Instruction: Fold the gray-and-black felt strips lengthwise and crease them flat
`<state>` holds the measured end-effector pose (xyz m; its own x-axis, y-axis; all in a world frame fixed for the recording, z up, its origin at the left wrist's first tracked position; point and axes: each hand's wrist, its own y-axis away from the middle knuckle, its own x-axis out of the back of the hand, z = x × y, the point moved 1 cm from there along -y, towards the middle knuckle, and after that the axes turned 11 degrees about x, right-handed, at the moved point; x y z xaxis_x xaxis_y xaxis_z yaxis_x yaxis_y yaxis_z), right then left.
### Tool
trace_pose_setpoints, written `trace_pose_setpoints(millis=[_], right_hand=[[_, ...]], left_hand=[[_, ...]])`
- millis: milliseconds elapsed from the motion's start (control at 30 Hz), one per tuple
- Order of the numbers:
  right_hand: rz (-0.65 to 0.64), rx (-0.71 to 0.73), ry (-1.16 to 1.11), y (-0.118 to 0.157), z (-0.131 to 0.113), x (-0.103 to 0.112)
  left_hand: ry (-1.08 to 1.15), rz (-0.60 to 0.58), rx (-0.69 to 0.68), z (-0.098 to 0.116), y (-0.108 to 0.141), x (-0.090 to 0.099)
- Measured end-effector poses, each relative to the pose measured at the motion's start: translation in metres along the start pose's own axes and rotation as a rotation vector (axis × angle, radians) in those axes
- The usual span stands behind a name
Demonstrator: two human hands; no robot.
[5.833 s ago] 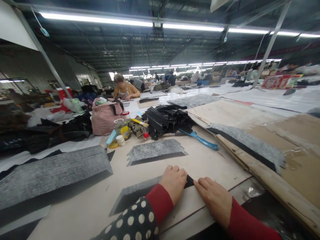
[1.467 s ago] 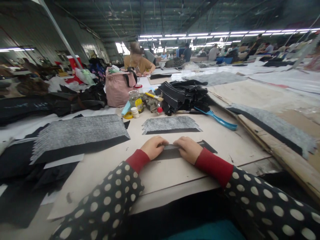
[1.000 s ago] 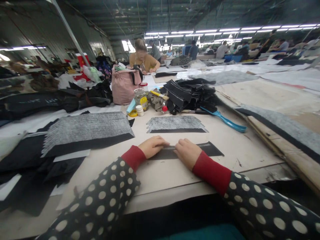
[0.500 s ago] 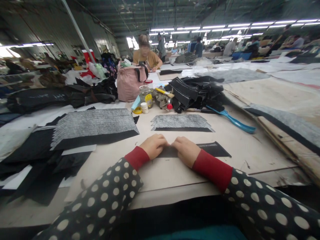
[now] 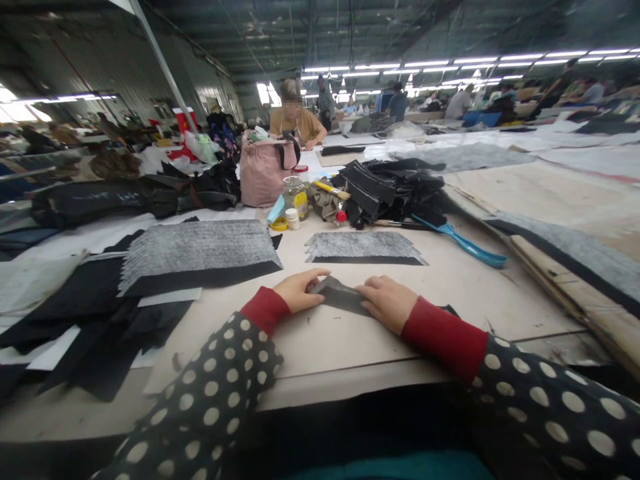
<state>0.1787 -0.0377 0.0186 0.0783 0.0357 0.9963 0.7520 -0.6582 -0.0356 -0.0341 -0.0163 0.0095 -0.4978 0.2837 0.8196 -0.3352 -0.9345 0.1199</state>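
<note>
Ceiling [image 5: 380, 30]: dark and beamed; rows of lit strip lights [image 5: 425, 64] are hung at centre and right.
Worktop board [image 5: 300, 340]: beige, flat, marked with small dark flecks; crossed by a dark line near the front.
Rolled bundle [image 5: 90, 197], far left: dark, marked with pale writing.
Loose black pieces [image 5: 95, 333]: overlapped, white slips seen among them.
Metal post [image 5: 163, 63]: seen at a slant.
Large grey-topped stack [image 5: 200, 247]: stepped at its left end, edged in black along the near side.
Pink bag [image 5: 265, 177]: stood upright, fitted with a dark handle.
Yellow lid [image 5: 278, 224], white bottle [image 5: 293, 219], glass jar [image 5: 291, 190]: grouped before the bag.
Co-worker [image 5: 297, 123]: seen behind the bag, tan-topped, bent forward.
Left hand [image 5: 299, 291]: red-cuffed; one end is pinched between thumb and fingers.
Dark strip [image 5: 343, 299]: held between both hands, nearer than the small grey-topped stack [image 5: 365, 247]; bent into a low ridge at left.
Yellow-handled brush [image 5: 333, 190]: laid on crumpled cloth [image 5: 320, 203].
Black heap [image 5: 370, 187]: piled behind the small stack.
Right hand [image 5: 393, 301]: red-cuffed; the strip is grasped under its fingers.
Blue tool [image 5: 470, 247]: laid slantwise.
Cardboard sheets [image 5: 565, 280]: layered at far right.
</note>
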Motion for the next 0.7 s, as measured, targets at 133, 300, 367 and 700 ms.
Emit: trace_pose_setpoints(millis=[133,300,367,700], right_hand=[[-0.086,0.004,-0.021,0.011,-0.007,0.007],[-0.216,0.111,-0.364,0.012,0.008,0.033],[-0.153,0.052,-0.361,0.0,0.015,0.039],[0.152,0.01,-0.414,-0.056,0.012,-0.011]], left_hand=[[0.218,0.011,0.063,-0.003,-0.003,-0.005],[0.383,0.057,0.046,0.0,-0.009,-0.015],[0.345,0.079,0.031,0.002,-0.011,-0.017],[0.053,0.208,-0.012,-0.001,-0.013,-0.012]])
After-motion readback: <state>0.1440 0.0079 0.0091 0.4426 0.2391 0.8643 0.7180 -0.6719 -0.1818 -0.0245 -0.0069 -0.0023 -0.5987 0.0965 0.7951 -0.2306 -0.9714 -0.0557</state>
